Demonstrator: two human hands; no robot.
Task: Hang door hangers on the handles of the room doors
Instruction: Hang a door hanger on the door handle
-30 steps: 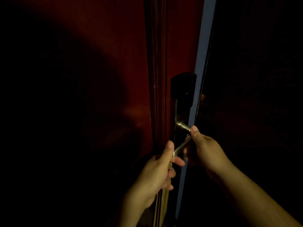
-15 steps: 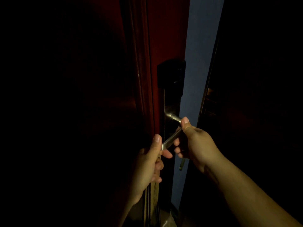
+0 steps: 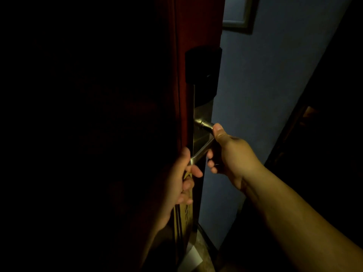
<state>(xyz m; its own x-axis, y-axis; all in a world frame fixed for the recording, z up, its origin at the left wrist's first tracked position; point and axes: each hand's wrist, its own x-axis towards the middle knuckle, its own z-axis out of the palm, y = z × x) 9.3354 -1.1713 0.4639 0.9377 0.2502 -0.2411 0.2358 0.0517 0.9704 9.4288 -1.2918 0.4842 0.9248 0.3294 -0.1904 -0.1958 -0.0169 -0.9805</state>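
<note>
You are working with bare hands: your left hand [image 3: 176,185] is sitting half in shadow, while your right hand [image 3: 233,156] is wearing a dark band [image 3: 216,165] on one finger and showing a small dark mark [image 3: 234,138] on its back near the thumb. Your right forearm [image 3: 294,214] is showing bare to the frame's edge; your left forearm [image 3: 157,222] is lying too dark to tell.

- Door [image 3: 198,26], left of the lever handle [image 3: 200,154]: deep red, fading into black shadow.
- Lever handle: brushed silver with a warm sheen.
- Lock housing [image 3: 202,71], above the lever handle: black.
- Wall [image 3: 255,95], right of the lever handle: flat blue-grey.
- Door hanger [image 3: 187,211], below the lever handle: tan-yellow with dark print, unreadable.
- Paper sheet [image 3: 193,256], well below the lever handle: white.
</note>
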